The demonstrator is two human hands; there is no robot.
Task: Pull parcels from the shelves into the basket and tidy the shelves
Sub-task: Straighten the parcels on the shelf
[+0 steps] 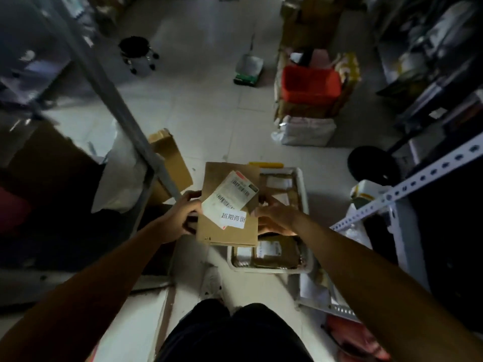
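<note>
I hold a flat brown cardboard parcel [224, 231] with a white shipping label and a white sticker on top. My left hand [186, 212] grips its left edge, fingers curled round it. My right hand [271, 215] grips its right edge. The parcel hangs partly over the left side of a white basket [302, 189] on the floor, which holds several brown parcels [271, 253]. Metal shelves stand to the left [125, 111] and to the right [407, 189], both dim.
A cardboard box [170, 158] leans by the left shelf post. A black round stool [372, 164] sits right of the basket, another [137, 54] farther off. A red crate [311, 83] on stacked boxes and a white bag [304, 130] lie ahead. My shoe [211, 280] is near the basket.
</note>
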